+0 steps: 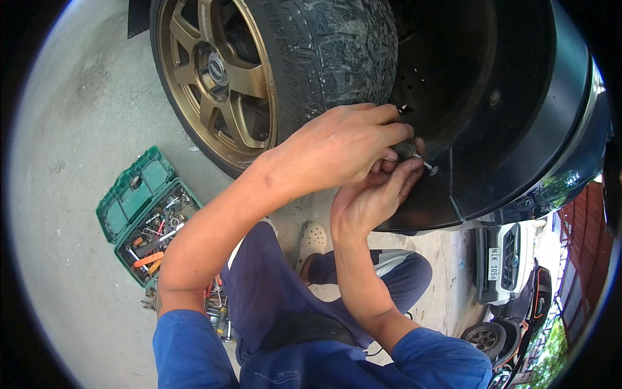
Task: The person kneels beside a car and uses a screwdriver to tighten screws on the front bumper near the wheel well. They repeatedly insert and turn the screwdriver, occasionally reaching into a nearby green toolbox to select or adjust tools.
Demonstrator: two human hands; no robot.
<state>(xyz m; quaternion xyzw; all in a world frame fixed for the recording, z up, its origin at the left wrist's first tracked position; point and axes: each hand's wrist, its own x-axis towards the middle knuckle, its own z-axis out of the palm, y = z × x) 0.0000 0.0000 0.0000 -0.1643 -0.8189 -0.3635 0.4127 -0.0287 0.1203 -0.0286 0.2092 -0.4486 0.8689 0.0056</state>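
My left hand (356, 142) reaches over to the black wheel-well liner (466, 129), fingers closed around a small dark tool (406, 148). Just below it, my right hand (379, 194) has its thumb and fingers pinched at the tool's thin metal end, beside a silver round-headed fastener (433, 170) at the liner. The part between my fingers is partly hidden, so I cannot make out exactly how they join. Close above my left hand is a black tire (324, 58) on a bronze six-spoke wheel (184, 74).
An open green toolbox (133, 185) full of hand tools lies on the concrete floor (71, 207) at left, with loose tools (223, 318) beside my legs. A dark painted body panel (557, 188) curves at right. A white vehicle (489, 285) and other vehicles stand behind.
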